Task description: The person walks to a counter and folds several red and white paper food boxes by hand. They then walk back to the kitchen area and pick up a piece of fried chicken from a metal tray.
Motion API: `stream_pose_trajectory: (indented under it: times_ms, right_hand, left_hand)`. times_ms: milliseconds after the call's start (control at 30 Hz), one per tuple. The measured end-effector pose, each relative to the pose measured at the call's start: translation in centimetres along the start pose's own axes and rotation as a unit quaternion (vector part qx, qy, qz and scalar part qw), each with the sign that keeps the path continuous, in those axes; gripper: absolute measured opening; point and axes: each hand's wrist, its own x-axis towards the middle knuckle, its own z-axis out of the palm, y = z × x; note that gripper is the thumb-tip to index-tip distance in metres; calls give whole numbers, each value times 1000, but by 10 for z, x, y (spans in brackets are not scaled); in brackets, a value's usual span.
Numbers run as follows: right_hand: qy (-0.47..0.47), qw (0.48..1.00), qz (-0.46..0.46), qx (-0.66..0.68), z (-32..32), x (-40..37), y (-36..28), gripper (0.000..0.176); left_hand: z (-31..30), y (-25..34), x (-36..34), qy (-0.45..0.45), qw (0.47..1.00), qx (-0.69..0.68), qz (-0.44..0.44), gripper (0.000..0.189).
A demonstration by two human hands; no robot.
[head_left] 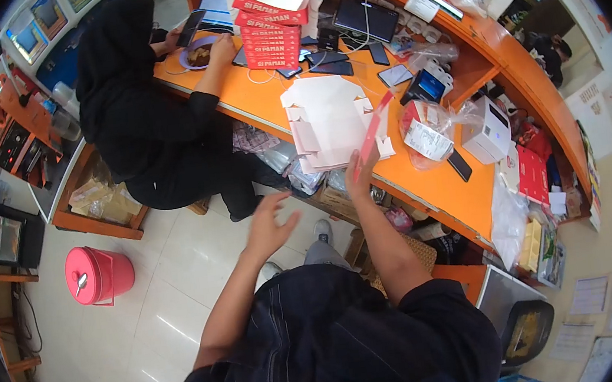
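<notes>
At the centre of the frame I see the right hand [359,174] with its grip clamped on a red flat carton [373,133], held upright over the stack of white carton blanks [328,118] on the orange surface [439,184]. The left hand [270,223] hovers lower left, fingers spread apart, holding nothing.

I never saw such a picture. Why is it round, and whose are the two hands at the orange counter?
No machine here: one camera on a person's head looks down through a wide lens, which bends the edges. Both arms from below are that person's. The right hand grips a red flat carton; the left hand is open, empty, in the air. On the orange counter lie flat white cartons and a stack of red boxes. Another person in black sits there.
</notes>
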Motion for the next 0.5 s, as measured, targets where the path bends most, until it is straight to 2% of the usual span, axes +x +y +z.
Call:
stream_pose_trajectory:
  times_ms: [33,67,100,133,167,200,233,300,367,400,433,467,500]
  right_hand:
    - [-9,1000,21,16,1,-4,-5,56]
    - [-4,1000,28,13,3,-9,-4,56]
    - [-44,998,-19,-29,5,-16,2,57]
    - [-86,992,-65,-72,5,-23,6,60]
    - [-81,992,-56,-74,-1,-27,3,60]
    - [-151,985,-56,-54,-15,-28,-9,58]
    - [-221,973,-54,-33,-26,-31,-14,58]
    - [-232,972,-37,14,-40,-33,2,55]
    - [-248,966,-21,63,-54,-28,17,53]
    - [-257,954,103,116,-64,-26,20,48]
    - [-261,923,227,169,-71,-26,23,44]
    - [-260,920,239,171,-74,-27,29,44]
    - [-231,836,381,320,-74,-24,36,43]
  left_hand:
    - [22,0,20,-34,998,-33,31,43]
    - [50,-15,41,-64,993,-102,12,43]
    - [78,-36,62,-95,981,-171,-8,43]
    - [99,-51,87,-105,980,-168,-7,43]
    - [117,-64,113,-85,904,-394,-141,44]
    - [124,-62,130,-57,761,-586,-271,47]
    - [127,-64,142,-66,762,-581,-279,47]
    - [115,-43,163,-105,719,-600,-335,53]
    - [113,-42,174,-123,699,-603,-364,54]
    - [114,-45,177,-133,680,-608,-387,54]
    - [128,-68,182,-157,669,-647,-331,42]
    - [128,-67,182,-158,668,-641,-342,42]
    - [128,-65,181,-186,710,-605,-308,41]
